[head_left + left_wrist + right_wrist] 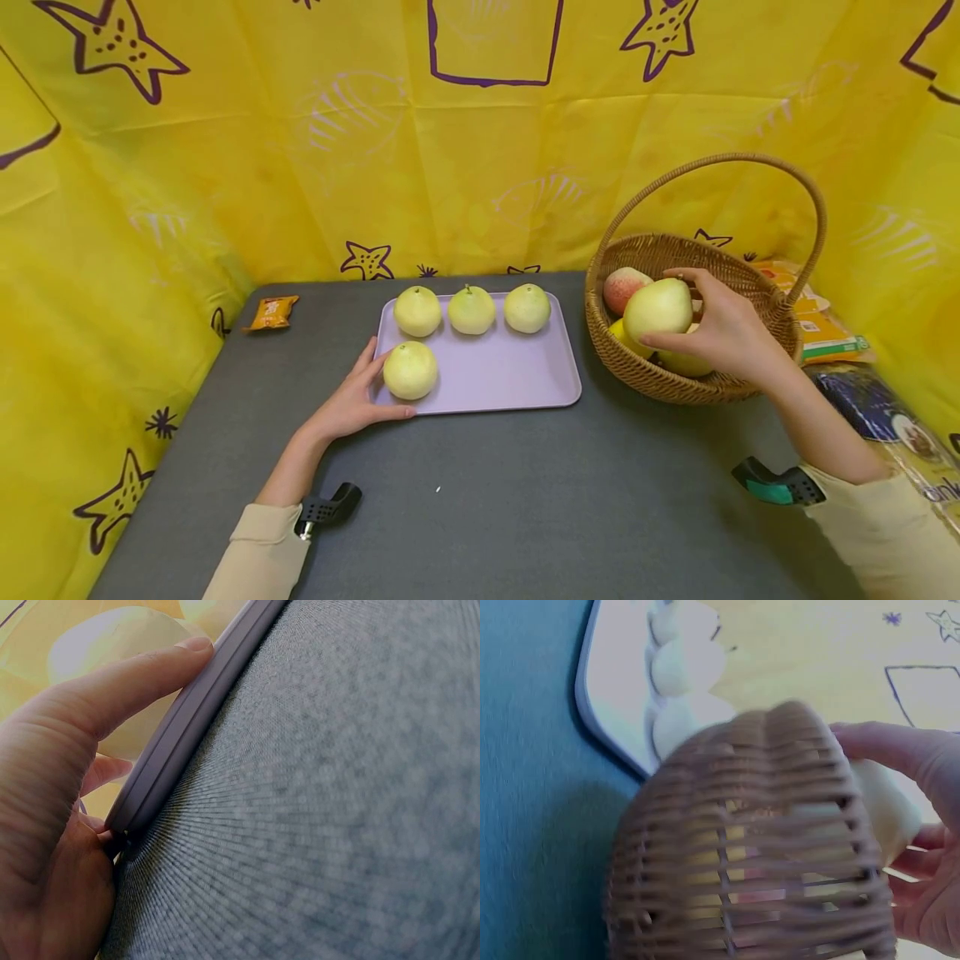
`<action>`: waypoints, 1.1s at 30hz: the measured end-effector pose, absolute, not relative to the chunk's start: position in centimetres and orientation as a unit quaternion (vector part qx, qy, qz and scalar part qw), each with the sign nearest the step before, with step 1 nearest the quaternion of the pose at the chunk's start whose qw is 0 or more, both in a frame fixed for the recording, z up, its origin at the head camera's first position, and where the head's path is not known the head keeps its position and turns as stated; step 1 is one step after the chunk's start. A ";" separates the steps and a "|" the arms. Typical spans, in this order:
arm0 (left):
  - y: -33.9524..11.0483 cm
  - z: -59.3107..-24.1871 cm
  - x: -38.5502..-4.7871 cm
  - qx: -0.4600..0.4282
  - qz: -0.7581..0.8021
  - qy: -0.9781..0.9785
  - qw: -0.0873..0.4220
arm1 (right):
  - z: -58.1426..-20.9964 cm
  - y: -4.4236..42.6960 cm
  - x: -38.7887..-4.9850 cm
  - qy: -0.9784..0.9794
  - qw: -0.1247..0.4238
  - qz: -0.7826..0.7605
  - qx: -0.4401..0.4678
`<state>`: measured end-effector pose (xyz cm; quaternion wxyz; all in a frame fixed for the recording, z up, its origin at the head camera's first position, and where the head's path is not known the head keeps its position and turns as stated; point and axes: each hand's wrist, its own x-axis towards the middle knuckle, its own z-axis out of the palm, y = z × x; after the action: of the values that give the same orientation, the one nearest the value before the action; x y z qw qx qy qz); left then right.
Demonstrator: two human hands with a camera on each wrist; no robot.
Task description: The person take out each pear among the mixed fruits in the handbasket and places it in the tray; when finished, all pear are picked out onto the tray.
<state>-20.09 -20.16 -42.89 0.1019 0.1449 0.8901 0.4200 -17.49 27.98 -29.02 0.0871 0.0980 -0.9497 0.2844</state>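
Observation:
My right hand (723,329) grips a pale yellow-green round fruit (658,310) over the wicker basket (637,371); the right wrist view shows that fruit (885,814) behind the basket's woven side (742,862). A reddish peach (625,289) and other yellow fruit lie in the basket. My left hand (348,404) spans the near left corner of the lilac tray (502,375), thumb and fingers on its rim. Beside that hand, a round fruit (410,370) sits on the tray. Several similar fruits, among them one at the middle (471,310), line the tray's far side.
An orange snack packet (273,312) lies at the table's far left. Right of the basket are orange packages (825,325) and a dark blue package (862,404). The basket's tall handle (738,158) arches above it. Yellow patterned cloth hangs behind the grey table (480,500).

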 end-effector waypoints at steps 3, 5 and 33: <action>-20.2 -42.9 -20.0 0.146 0.421 0.890 0.100 | -29.1 27.3 -17.1 -0.942 0.114 0.302 0.089; -20.2 -42.9 -20.0 0.148 0.421 0.889 0.099 | -29.3 26.9 -16.9 -0.937 0.133 0.311 0.083; -20.2 -42.9 -20.0 0.153 0.429 0.885 0.096 | -30.7 20.5 -14.9 -0.828 0.145 0.515 0.170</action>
<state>-19.99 -20.19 -42.88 0.0961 0.1529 0.8849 0.4293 -14.89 20.49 -30.73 0.1454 0.1697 -0.8276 0.5150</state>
